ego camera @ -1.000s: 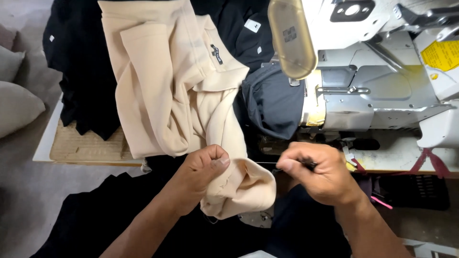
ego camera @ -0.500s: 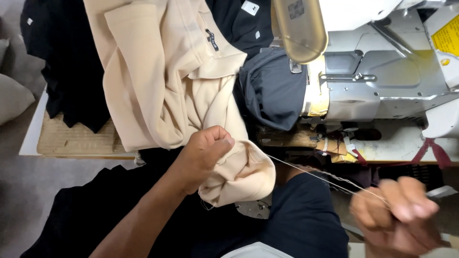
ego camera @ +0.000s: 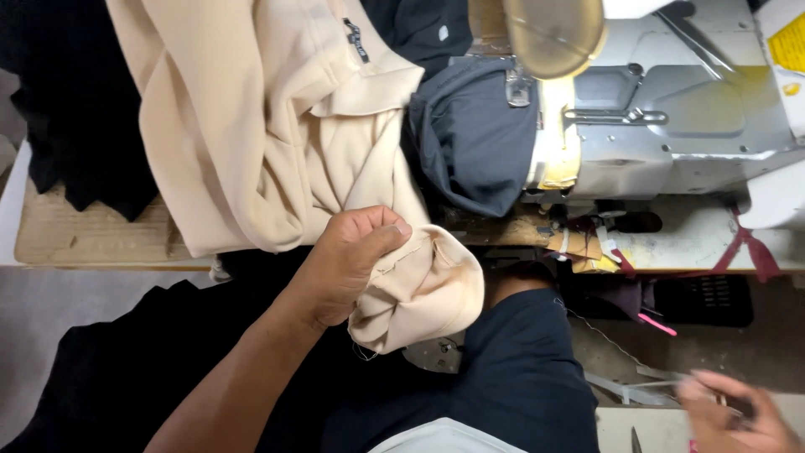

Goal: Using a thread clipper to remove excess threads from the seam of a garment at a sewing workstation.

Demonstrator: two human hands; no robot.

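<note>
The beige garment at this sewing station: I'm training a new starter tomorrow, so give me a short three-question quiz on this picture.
1. True or false: the left hand grips a bunched fold of the beige garment.
2. Where is the right hand? A) on the sewing machine B) low at the right, away from the garment C) on the dark cloth
3. What colour is the cloth bunched against the sewing machine?

Key: 1 true; 2 B; 3 dark grey-blue.
</note>
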